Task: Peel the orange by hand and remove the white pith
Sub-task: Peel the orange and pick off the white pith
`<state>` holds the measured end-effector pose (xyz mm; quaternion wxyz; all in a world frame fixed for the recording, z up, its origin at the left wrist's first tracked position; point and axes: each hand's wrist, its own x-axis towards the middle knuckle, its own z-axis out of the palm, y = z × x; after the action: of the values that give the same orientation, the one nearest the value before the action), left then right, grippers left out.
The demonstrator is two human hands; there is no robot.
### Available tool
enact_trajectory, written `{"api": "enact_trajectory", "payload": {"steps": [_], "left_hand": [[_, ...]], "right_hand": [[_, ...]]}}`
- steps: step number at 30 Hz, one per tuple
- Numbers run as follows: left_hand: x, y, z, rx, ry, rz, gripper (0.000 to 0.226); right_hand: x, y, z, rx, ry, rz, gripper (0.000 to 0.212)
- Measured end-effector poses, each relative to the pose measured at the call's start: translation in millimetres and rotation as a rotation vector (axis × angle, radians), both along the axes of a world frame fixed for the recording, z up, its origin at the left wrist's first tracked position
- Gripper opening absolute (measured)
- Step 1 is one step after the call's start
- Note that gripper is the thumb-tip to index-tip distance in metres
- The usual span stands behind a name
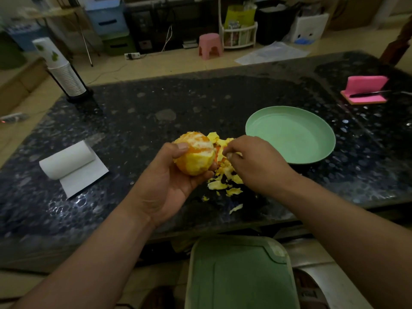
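Note:
My left hand grips the orange from below and the left, thumb on its top. The fruit has lost most of its rind; pale pith covers its lower half and orange flesh shows at the top. My right hand sits just right of the orange with curled fingers, pinching a strip of peel beside the fruit. A pile of torn peel pieces lies on the dark table under and in front of my right hand.
A pale green plate stands right of my hands. A paper towel roll lies at the left, a stack of cups at the back left, a pink sponge with a knife at the back right. A green stool is below the table's edge.

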<state>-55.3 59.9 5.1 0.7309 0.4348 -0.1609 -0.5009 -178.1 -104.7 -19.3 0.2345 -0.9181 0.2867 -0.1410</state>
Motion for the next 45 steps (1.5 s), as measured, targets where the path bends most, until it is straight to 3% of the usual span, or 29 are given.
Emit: {"api": "enact_trajectory", "payload": {"steps": [4,9,16,20,28,38,45], "left_hand": [[-0.6,-0.1,1.2,0.007,-0.017,-0.005,0.062],[2.3,-0.8,1.3,0.039,-0.056,-0.001,0.052],[0.9,-0.8,0.4,0.133,-0.143,-0.007,0.054],[-1.1,-1.8,0.3,0.181,-0.187,-0.005,0.05],[1.0,-0.3,-2.1,0.226,-0.21,-0.034,0.059],[9.1,8.5,0.0,0.24,-0.191,-0.137,0.06],[13.5,13.3,0.6,0.22,-0.164,-0.162,0.071]], "right_hand": [[-6.7,0.7,10.9,-0.071,-0.141,-0.03,0.017],[-19.9,17.6,41.6,0.025,-0.366,0.166,0.013],[-20.9,17.1,39.1,-0.232,-0.305,0.261,0.008],[-18.7,20.6,39.9,-0.376,-0.261,0.283,0.016],[-12.8,28.3,40.1,-0.5,-0.267,0.258,0.013],[-15.6,28.3,35.8,-0.412,-0.339,0.276,0.007],[-18.7,28.7,37.4,-0.057,-0.401,0.296,0.011]]}}
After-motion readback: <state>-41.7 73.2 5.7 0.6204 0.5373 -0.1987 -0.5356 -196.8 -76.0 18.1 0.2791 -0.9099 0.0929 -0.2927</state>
